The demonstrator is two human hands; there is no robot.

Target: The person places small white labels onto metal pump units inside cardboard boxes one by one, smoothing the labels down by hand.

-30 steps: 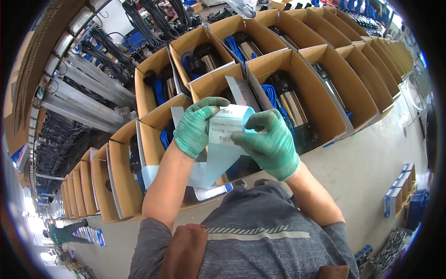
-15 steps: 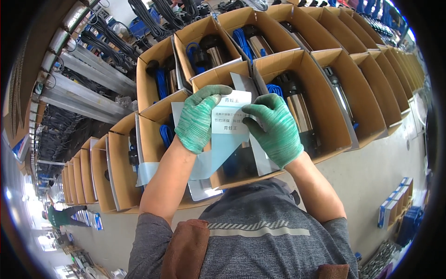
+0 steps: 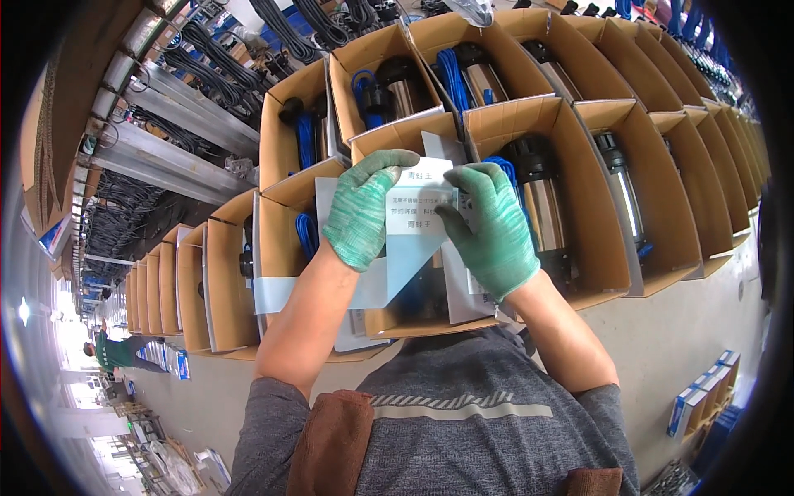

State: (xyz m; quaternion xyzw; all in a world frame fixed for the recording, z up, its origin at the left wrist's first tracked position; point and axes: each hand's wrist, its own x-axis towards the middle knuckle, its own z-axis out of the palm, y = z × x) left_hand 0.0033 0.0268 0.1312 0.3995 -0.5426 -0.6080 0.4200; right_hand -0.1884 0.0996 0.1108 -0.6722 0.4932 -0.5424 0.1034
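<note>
Over the open cartons, both my hands, in green knitted gloves, are at a white printed label sheet (image 3: 413, 217). My left hand (image 3: 357, 213) is closed, pinching the sheet's upper left edge between thumb and fingers. Curled at the right edge, my right hand (image 3: 496, 236) has its fingertips against the label. A pale blue translucent backing strip (image 3: 356, 285) trails below, folding off to the left across my forearm. Beneath the hands sits an open cardboard carton (image 3: 397, 136); the sheet and hands hide much of its inside.
Rows of open cartons curve away on both sides. Many hold steel pumps with black tops (image 3: 538, 190) and blue cable coils (image 3: 452, 76). Black cables (image 3: 285, 31) hang behind metal beams (image 3: 178, 161). A person (image 3: 124, 354) works far left. Blue-and-white boxes (image 3: 703, 393) stand on the floor at right.
The cartons have shifted slightly right in view. My right hand's index finger has moved up along the label's right edge, while my left hand keeps its pinch.
</note>
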